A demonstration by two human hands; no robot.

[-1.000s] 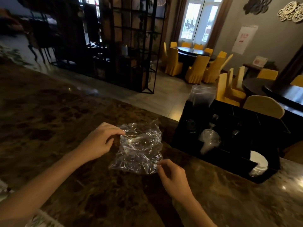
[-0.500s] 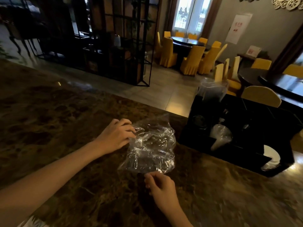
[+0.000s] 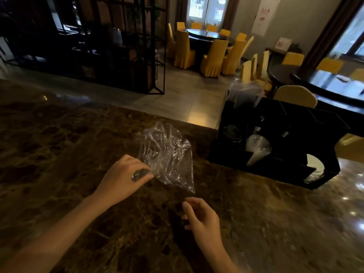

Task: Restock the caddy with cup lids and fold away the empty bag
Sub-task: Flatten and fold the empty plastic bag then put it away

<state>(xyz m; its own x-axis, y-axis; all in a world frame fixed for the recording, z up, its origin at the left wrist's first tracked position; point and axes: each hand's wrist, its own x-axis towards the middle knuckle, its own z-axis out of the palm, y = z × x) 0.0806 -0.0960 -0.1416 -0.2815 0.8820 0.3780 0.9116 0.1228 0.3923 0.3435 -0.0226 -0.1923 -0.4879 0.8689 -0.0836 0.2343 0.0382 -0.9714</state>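
1. Nearest the camera, over the dark brown marble counter (image 3: 59, 154), the right hand (image 3: 202, 217) hovers with fingers loosely curled, holding nothing.
2. Just beyond, the left hand (image 3: 126, 178) pinches the near left edge of the crumpled clear plastic bag (image 3: 167, 156), which lies partly lifted off the counter.
3. Farther right stands the black compartmented caddy (image 3: 275, 170), holding clear domed cup lids (image 3: 258, 148) in a middle slot and white lids (image 3: 315, 168) at its right end.
4. Beyond, yellow-covered chairs (image 3: 214, 58) ring a dark round table (image 3: 206, 35).
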